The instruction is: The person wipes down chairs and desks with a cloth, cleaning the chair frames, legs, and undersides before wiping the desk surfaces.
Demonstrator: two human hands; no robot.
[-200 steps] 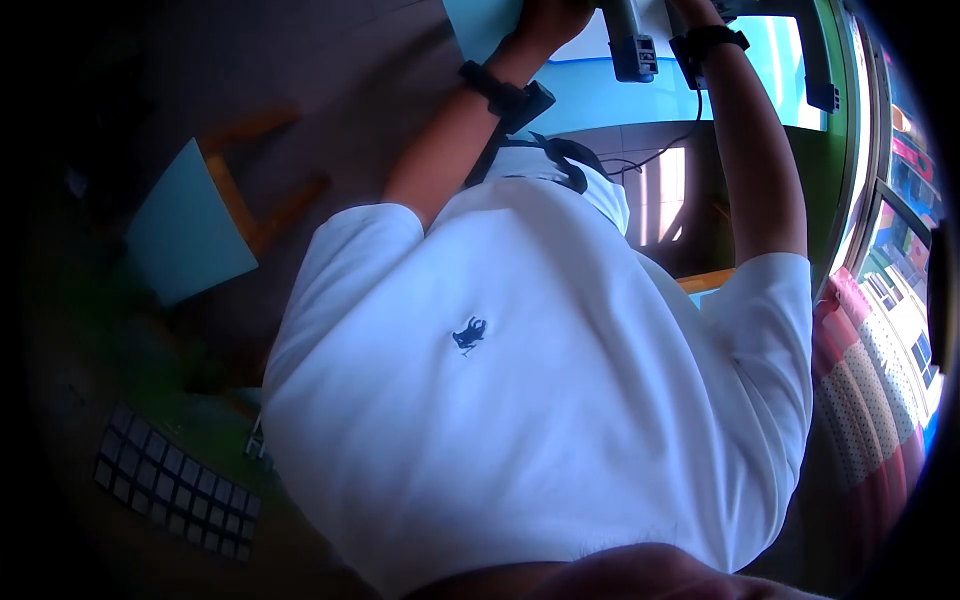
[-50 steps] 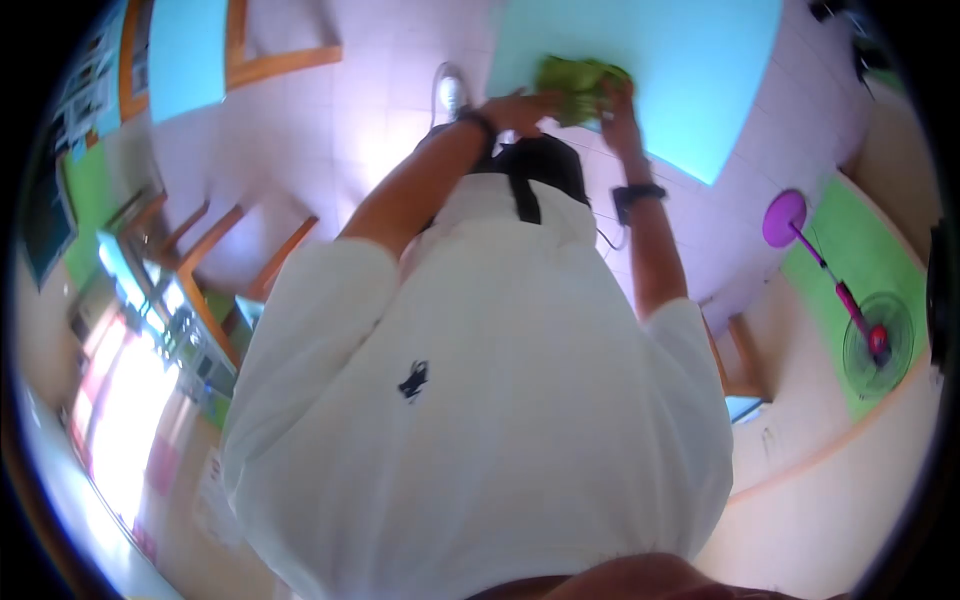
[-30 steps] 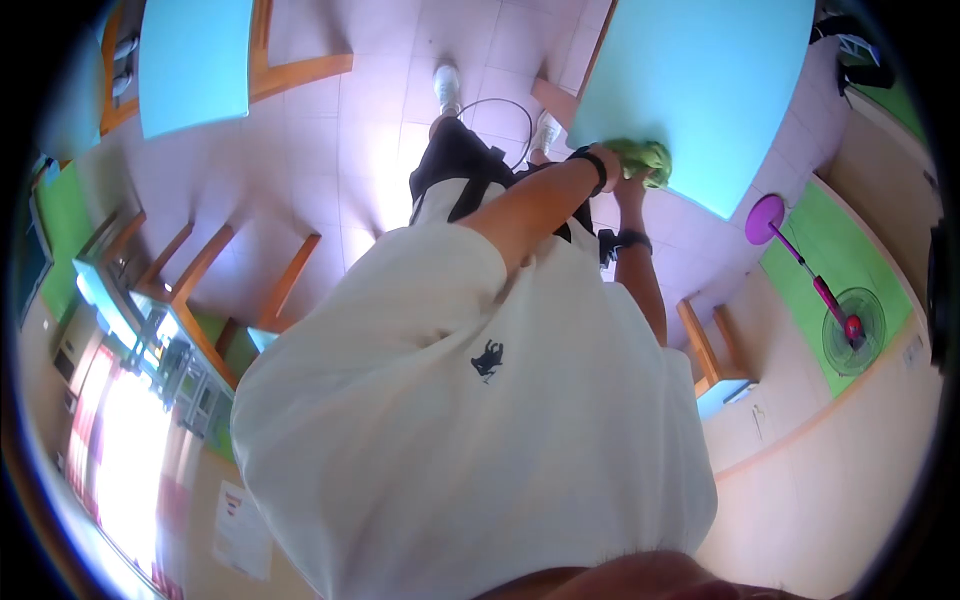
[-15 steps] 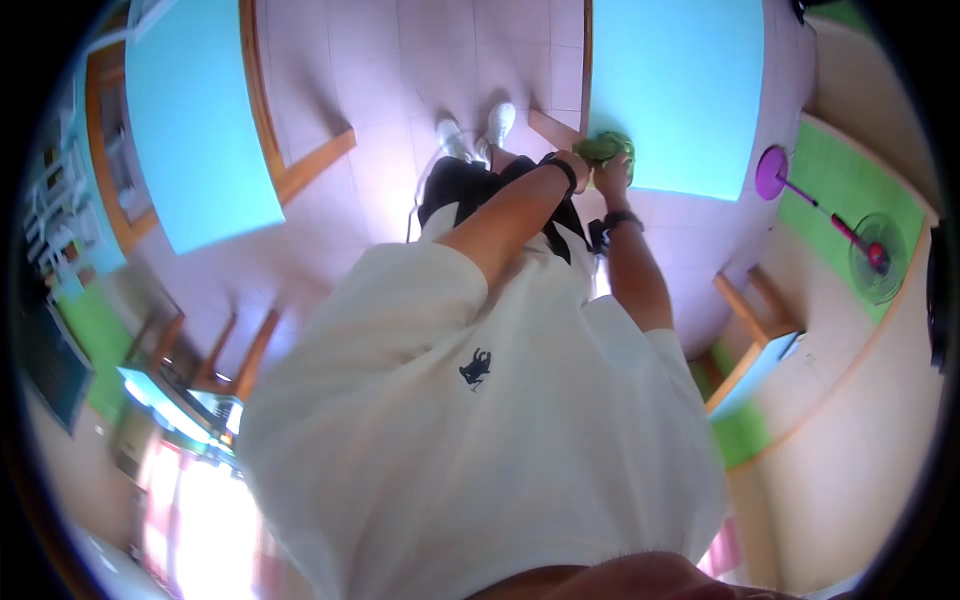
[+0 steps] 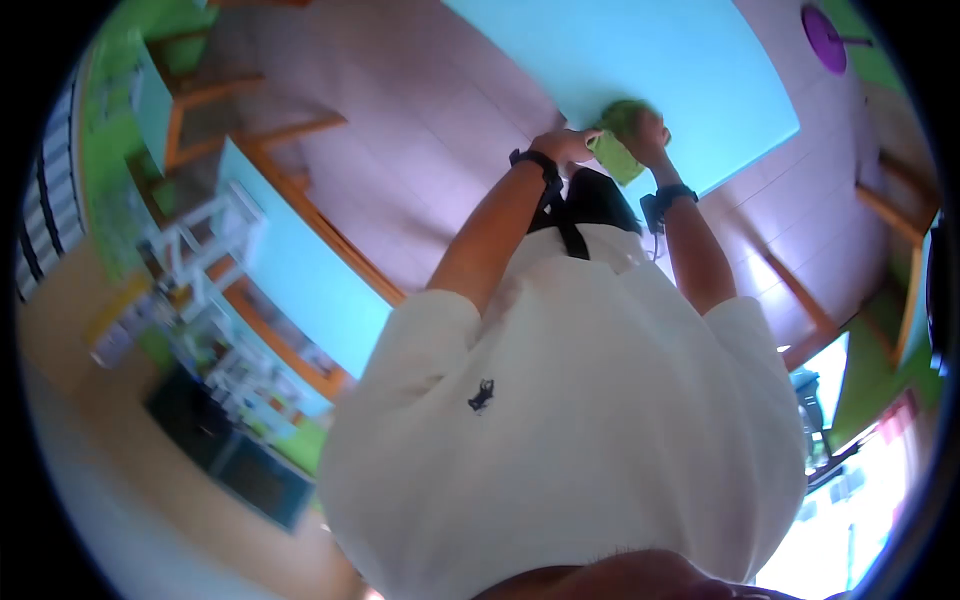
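A crumpled green cloth (image 5: 618,158) lies at the near edge of the light blue tabletop (image 5: 690,90), partly hanging past it. My right hand (image 5: 650,138) is closed on its right side, fingers blurred by motion. At its left edge my left hand (image 5: 563,146) pinches the fabric, with the fingertips partly hidden. Both wrists wear dark bands; a thin cable hangs by the right one.
A second light blue table (image 5: 300,255) with a wooden edge stands to the left, with white chair-like frames (image 5: 215,235) beyond it. A purple fan base (image 5: 824,40) is on the tiled floor at upper right. Wooden table legs (image 5: 800,290) stick out at right.
The view has turned, so the tables now lie at a slant. The cloth looks more spread, and my hands sit farther apart on it.
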